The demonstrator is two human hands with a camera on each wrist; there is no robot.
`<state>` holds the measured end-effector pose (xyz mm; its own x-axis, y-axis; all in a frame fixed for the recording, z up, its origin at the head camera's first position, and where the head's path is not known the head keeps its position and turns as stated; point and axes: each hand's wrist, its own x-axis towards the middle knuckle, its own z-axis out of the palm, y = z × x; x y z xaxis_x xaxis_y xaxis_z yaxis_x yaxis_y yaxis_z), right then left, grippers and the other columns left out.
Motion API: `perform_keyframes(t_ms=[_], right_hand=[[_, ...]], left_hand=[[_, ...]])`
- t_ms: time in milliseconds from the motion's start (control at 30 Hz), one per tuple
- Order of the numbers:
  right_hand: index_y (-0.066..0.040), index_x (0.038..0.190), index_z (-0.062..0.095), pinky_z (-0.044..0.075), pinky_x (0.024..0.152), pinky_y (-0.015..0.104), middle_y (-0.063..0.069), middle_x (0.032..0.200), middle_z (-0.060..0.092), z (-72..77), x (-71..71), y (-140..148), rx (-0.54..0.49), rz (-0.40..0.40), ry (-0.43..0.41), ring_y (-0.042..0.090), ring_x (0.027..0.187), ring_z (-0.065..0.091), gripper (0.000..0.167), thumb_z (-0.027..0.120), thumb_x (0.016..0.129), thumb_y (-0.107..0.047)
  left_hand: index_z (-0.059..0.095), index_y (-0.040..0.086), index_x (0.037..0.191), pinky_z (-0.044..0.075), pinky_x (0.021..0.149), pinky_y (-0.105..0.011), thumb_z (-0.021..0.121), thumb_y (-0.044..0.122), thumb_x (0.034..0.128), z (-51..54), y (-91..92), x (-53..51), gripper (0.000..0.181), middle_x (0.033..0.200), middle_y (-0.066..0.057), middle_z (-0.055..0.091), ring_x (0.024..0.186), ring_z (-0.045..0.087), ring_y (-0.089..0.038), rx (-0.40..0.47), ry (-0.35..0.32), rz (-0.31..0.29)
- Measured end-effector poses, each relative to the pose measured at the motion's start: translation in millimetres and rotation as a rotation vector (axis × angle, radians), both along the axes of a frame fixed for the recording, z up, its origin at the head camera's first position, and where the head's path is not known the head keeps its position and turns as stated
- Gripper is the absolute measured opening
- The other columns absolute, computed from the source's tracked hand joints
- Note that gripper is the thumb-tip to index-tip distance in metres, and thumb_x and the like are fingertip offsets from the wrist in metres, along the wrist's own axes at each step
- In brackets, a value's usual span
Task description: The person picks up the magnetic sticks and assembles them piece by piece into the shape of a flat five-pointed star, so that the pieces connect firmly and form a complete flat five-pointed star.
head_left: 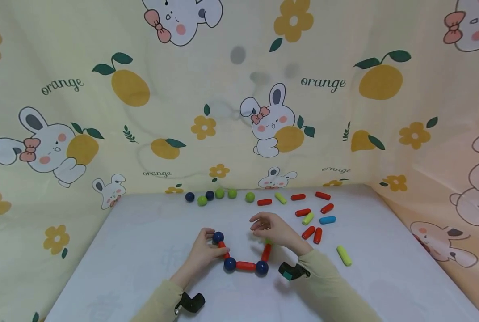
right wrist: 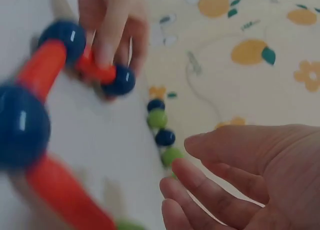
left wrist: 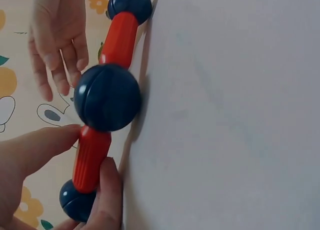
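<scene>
A linked chain of dark blue balls and red rods forms a U on the table. My left hand point(head_left: 205, 249) pinches the left red rod point(left wrist: 90, 162) between thumb and fingers, with a blue ball point(head_left: 218, 237) at its far end. Another blue ball point(head_left: 229, 264) joins it to the front red rod point(head_left: 245, 266), which leads to the right corner blue ball point(head_left: 261, 268). From there the right red rod point(head_left: 266, 253) runs to a green ball point(head_left: 268, 241), partly hidden by my right hand point(head_left: 275, 229). That hand hovers with loosely bent fingers, holding nothing.
Several blue and green balls point(head_left: 220, 193) line the back of the table point(head_left: 143, 259). Loose red rods point(head_left: 298, 197), yellow-green rods point(head_left: 344, 255) and one blue rod point(head_left: 327, 220) lie at the back and right. A patterned cloth point(head_left: 223, 89) hangs behind.
</scene>
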<state>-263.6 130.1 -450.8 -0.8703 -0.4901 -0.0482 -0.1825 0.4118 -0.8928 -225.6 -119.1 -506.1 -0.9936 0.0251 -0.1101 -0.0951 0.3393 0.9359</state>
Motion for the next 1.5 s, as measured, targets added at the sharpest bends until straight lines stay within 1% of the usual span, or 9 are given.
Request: perform_keyframes(t_ms=[167,333,567,733,833,967,1100,1200,1500], right_hand=[[0.002,0.119,0.058,0.052,0.082,0.032,0.013,0.103,0.066,-6.9,-7.3,19.3,0.055,0.015,0.013,0.022,0.092,0.060,0.031,0.066,0.090,-0.005],[0.000,0.117,0.060,0.052,0.083,0.035,0.012,0.104,0.065,-16.2,-5.3,33.1,0.101,0.015,0.029,0.021,0.093,0.060,0.029,0.066,0.089,-0.004],[-0.005,0.114,0.062,0.053,0.078,0.032,0.005,0.101,0.065,-23.2,12.1,47.4,0.136,-0.010,0.051,0.021,0.092,0.059,0.030,0.071,0.086,-0.008],[-0.005,0.116,0.062,0.053,0.076,0.029,0.003,0.101,0.064,-22.3,28.8,53.8,0.123,0.048,0.044,0.021,0.093,0.059,0.033,0.072,0.085,-0.012],[-0.004,0.117,0.061,0.052,0.078,0.028,0.004,0.101,0.063,-19.8,32.0,59.8,0.112,0.095,0.035,0.022,0.093,0.059,0.034,0.072,0.086,-0.014],[-0.002,0.118,0.060,0.052,0.083,0.033,0.010,0.104,0.063,-15.3,23.1,73.1,0.108,0.057,0.076,0.026,0.097,0.059,0.036,0.072,0.086,-0.010],[-0.001,0.120,0.059,0.052,0.085,0.039,0.012,0.108,0.063,-12.5,4.5,84.9,0.142,-0.045,0.137,0.029,0.100,0.058,0.037,0.071,0.085,-0.005],[-0.002,0.119,0.060,0.053,0.083,0.039,0.009,0.106,0.063,-14.2,-9.4,89.0,0.194,-0.087,0.157,0.027,0.098,0.058,0.038,0.072,0.084,-0.004],[-0.008,0.115,0.062,0.053,0.078,0.034,0.005,0.100,0.060,-27.6,-28.0,81.1,0.272,-0.106,0.102,0.022,0.092,0.056,0.039,0.077,0.079,-0.005]], left_hand=[[0.042,0.001,0.129,0.056,0.073,-0.031,0.084,0.013,0.0715,-0.1,2.1,2.8,0.072,0.130,-0.024,0.047,0.087,0.064,-0.021,0.014,0.021,-0.006],[0.047,0.004,0.132,0.056,0.073,-0.031,0.085,0.015,0.0716,0.3,3.1,2.2,0.073,0.130,-0.022,0.050,0.085,0.064,-0.019,-0.002,0.022,-0.004],[0.048,0.004,0.135,0.055,0.077,-0.033,0.084,0.011,0.0716,1.7,2.0,-9.6,0.074,0.132,-0.021,0.051,0.083,0.065,-0.020,0.084,-0.018,-0.055],[0.051,0.004,0.131,0.055,0.079,-0.035,0.083,0.008,0.0719,-1.3,-1.1,-20.5,0.067,0.128,-0.020,0.054,0.086,0.066,-0.021,0.115,-0.043,-0.105],[0.052,0.005,0.130,0.055,0.078,-0.035,0.083,0.007,0.0727,-2.8,-2.3,-25.6,0.065,0.124,-0.019,0.057,0.086,0.065,-0.021,0.114,-0.065,-0.127],[0.053,0.006,0.131,0.055,0.078,-0.036,0.082,0.007,0.0736,-1.9,-2.7,-29.5,0.064,0.123,-0.018,0.057,0.086,0.065,-0.022,0.120,-0.083,-0.148],[0.053,0.006,0.131,0.055,0.079,-0.035,0.082,0.009,0.0740,-0.9,-2.7,-31.3,0.064,0.125,-0.018,0.057,0.087,0.065,-0.021,0.109,-0.077,-0.159],[0.053,0.006,0.131,0.055,0.079,-0.035,0.082,0.009,0.0740,-1.1,-2.6,-32.6,0.064,0.125,-0.018,0.056,0.088,0.065,-0.021,0.110,-0.071,-0.170],[0.053,0.006,0.132,0.055,0.080,-0.036,0.082,0.007,0.0742,-2.7,0.2,-33.4,0.064,0.125,-0.018,0.056,0.089,0.065,-0.022,0.129,-0.063,-0.194]])
